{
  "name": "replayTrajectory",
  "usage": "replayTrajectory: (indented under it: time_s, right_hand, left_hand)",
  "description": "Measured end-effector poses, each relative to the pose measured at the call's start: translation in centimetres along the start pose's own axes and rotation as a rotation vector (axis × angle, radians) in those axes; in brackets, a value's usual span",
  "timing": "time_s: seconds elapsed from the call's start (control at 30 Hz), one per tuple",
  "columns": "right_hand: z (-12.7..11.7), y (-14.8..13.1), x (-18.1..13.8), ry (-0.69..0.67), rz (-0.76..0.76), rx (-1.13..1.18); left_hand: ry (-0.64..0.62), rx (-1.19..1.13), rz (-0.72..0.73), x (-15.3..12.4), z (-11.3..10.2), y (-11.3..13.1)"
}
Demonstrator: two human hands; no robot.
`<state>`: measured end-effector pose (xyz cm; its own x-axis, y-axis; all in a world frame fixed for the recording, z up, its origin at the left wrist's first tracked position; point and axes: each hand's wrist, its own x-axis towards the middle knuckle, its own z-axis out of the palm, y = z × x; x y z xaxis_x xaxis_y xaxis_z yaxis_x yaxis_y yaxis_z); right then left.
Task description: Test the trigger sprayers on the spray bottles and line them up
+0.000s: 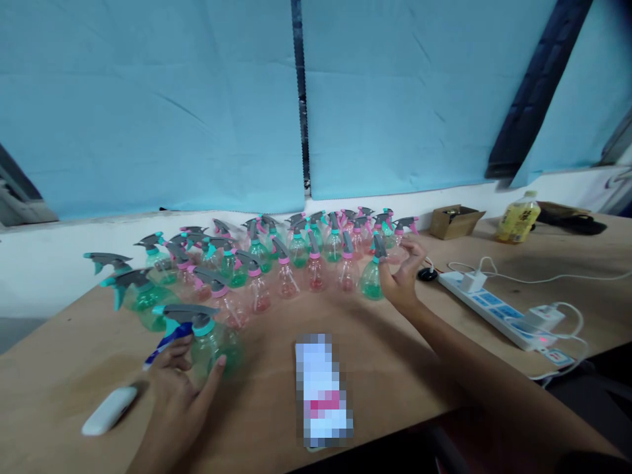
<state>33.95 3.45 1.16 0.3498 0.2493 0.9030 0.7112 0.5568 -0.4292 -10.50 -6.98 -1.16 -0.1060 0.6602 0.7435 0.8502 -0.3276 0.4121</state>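
Green spray bottle [214, 342], grey trigger head, teal collar: stands at the front left of the worktop [276, 428], ahead of the main crowd. Left hand [178, 388] has its fingers wrapped around the body, thumb on the right side. The same hand pinches a blue-and-white stick [165, 343]; what it is, too blurred to tell.

Right hand [402, 273] is far forward, fingers loose and spread, closed on nothing, just beside a second green bottle [371, 278] at the right end of the rows [276, 263].

Risks, as judged: the stick shares the left grip, so the green spray bottle could slip or tip. The rows stand tight, and a forearm sweep could knock several over. The power strip [498, 309] lies near the right hand, so spilled liquid would reach it.

Counts:
- Spray bottles: thirty or more, green and pink mixed. Overlap and blur prevent an exact number.
- White oblong object [108, 409]: one, near the left hand.
- Blurred-out flat item [323, 388]: one.
- Power strip: one, with two white plugs.
- Cardboard box [454, 220]: one.
- Yellow drink bottle [517, 217]: one.
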Motion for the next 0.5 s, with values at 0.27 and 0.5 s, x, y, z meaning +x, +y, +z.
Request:
replayTrajectory:
  time_s: [0.27,0.5]
  right_hand:
    - [1.6,-8.1,-0.8,-0.502,-0.226,0.354]
    - [6.4,-10.9,-1.7,-0.948,0.046,0.653]
  left_hand:
    - [-0.213,-0.039,0.159,0.1,2.6,4.8]
    - [-0.421,-0.159,0.172,2.1,6.4,7.3]
